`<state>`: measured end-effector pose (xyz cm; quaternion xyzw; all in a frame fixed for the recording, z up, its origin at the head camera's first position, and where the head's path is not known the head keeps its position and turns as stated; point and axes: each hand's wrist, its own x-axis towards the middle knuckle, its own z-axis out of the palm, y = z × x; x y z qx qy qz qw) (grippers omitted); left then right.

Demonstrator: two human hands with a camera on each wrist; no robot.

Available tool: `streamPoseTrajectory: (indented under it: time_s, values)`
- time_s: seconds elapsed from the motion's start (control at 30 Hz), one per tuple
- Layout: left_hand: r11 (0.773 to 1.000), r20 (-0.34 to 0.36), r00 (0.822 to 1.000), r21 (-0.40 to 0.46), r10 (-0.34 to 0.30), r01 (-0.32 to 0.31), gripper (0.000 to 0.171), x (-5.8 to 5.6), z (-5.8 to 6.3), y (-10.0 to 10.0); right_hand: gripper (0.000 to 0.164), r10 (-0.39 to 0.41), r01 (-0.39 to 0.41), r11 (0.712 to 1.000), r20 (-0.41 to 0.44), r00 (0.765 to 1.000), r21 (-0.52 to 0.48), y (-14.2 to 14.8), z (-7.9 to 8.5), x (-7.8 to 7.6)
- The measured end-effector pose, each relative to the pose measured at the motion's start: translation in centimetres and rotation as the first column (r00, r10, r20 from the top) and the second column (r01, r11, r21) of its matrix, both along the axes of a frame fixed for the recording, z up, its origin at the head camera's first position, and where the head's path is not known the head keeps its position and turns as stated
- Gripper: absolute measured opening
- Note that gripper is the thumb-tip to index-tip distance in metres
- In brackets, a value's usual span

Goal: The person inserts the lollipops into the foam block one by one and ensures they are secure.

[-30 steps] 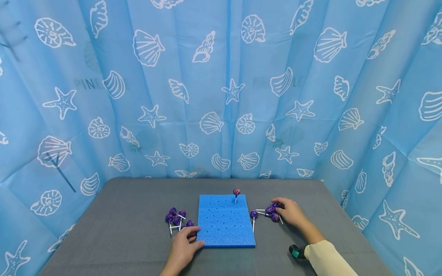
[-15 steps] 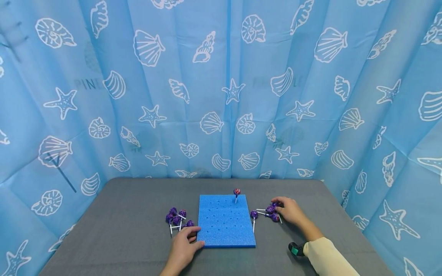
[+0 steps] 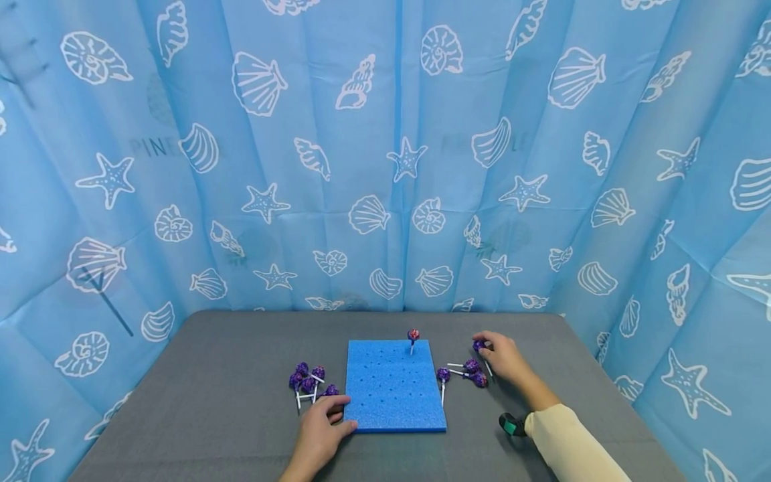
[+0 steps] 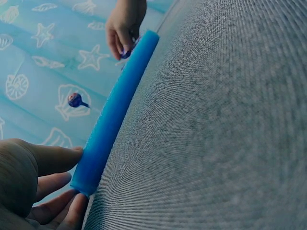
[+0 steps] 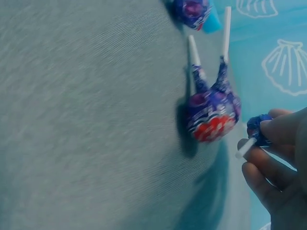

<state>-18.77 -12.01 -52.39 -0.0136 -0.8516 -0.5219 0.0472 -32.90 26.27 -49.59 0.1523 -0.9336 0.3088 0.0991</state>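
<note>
In the head view, my right hand [image 3: 506, 356] holds a purple-wrapped lollipop [image 3: 478, 346] above the table, right of a small cluster. Thumb and fingers pinch its wrapped head [image 5: 259, 129], and the white stick points out below. My left hand [image 3: 319, 432] grips the near left corner of a blue foam board [image 3: 391, 415]; in the left wrist view its thumb [image 4: 60, 160] lies against the board and the other fingers are at its end. Rows of small holes mark the board. One lollipop [image 3: 413, 337] stands upright near its far right corner.
Right of the board lie two lollipops with touching heads [image 3: 476, 375] and a single lollipop [image 3: 443, 376]. Several more lollipops [image 3: 307, 383] lie in a pile to the left, partly behind my left hand. A grey table [image 3: 241, 415] bears everything; a blue shell-print curtain [image 3: 385, 167] hangs behind.
My right hand has lifted slightly away from the right cluster, taking one lollipop with it; the other two there stay put. My left hand and the board have not moved.
</note>
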Motion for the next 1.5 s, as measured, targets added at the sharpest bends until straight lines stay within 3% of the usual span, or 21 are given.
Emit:
streamPoseTrajectory:
  time_s: [0.37,0.63,1.13,1.5]
  values:
    - [1.000,0.001,1.000,0.000,0.000,0.000,0.042,0.0,-0.2,-0.2,0.027,-0.055,0.046,0.997,-0.135,0.989,-0.064,-1.3,1.7,-0.6]
    - [1.000,0.012,1.000,-0.001,0.008,-0.008,0.042,0.0,-0.1,-0.1,0.026,-0.084,0.059,0.986,-0.153,0.985,-0.159,-3.6,2.6,-0.8]
    - [1.000,0.013,1.000,-0.002,0.009,-0.009,0.041,0.0,-0.1,0.0,0.024,-0.136,0.059,0.957,-0.259,0.956,-0.286,-6.8,2.4,-0.7]
    - [1.000,-0.013,1.000,0.000,-0.004,0.004,0.041,0.0,-0.3,-0.1,0.031,-0.146,0.013,0.940,-0.366,0.919,-0.342,-8.3,1.4,-0.6]
